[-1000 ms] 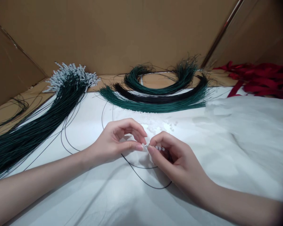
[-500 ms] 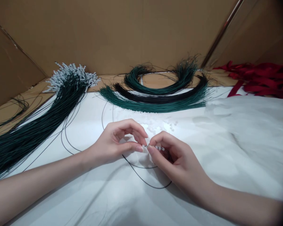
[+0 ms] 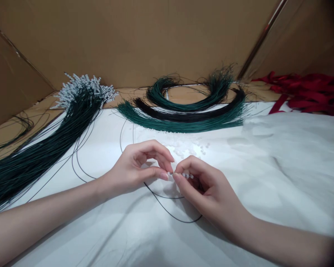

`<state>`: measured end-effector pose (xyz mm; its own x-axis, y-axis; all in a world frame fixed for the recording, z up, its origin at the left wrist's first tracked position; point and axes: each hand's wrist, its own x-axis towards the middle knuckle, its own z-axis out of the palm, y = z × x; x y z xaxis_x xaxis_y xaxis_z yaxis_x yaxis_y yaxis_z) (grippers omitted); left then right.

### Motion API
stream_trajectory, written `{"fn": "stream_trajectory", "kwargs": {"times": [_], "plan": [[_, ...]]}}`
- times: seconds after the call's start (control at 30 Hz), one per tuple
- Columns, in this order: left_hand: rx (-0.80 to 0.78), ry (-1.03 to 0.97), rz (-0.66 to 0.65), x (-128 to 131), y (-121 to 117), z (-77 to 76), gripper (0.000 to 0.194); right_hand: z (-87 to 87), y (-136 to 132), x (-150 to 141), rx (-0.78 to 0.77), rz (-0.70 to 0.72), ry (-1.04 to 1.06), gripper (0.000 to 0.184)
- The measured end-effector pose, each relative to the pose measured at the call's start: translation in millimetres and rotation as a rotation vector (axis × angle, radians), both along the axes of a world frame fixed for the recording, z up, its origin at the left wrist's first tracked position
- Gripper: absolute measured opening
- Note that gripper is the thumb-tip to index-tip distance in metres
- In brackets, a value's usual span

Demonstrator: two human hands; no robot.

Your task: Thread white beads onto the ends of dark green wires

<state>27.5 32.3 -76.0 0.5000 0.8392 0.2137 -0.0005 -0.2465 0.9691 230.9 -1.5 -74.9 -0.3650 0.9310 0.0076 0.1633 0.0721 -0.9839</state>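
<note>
Over the middle of the white sheet, my right hand [image 3: 208, 185] is closed in a pinch on a dark cord. Several small white beads [image 3: 187, 175] on that cord show past its fingertips. My left hand [image 3: 144, 165] curves in from the other side, its thumb and fingertips almost meeting at a tiny white bead [image 3: 169, 173] at the cord's end. Below both hands, a thin dark loop of cord [image 3: 180, 221] hangs over the sheet; its link to the pinched end is hidden by the right hand. Just beyond the fingers lie loose white beads [image 3: 187, 148].
At left lies a thick bundle of dark green cords [image 3: 72, 122] topped with white beaded ends [image 3: 83, 89]. Curved green and black cord bundles [image 3: 189, 115] rest at the back. Red ribbon [image 3: 311, 92] is heaped at right, near translucent sheeting [image 3: 295, 148]. Cardboard walls [image 3: 167, 40] enclose the far side.
My right hand has shifted very slightly left, toward my left hand, with the beaded cord still in its pinch. My left hand has hardly moved.
</note>
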Motion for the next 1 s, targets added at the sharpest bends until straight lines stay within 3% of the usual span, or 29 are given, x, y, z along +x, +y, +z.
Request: {"fn": "stream_trajectory", "kwargs": {"times": [1.0], "plan": [[0.032, 0.003, 0.0, -0.4, -0.1, -1.4, 0.022, 0.4, -1.5, 2.6, 0.049, 0.048, -0.029, 0.013]]}}
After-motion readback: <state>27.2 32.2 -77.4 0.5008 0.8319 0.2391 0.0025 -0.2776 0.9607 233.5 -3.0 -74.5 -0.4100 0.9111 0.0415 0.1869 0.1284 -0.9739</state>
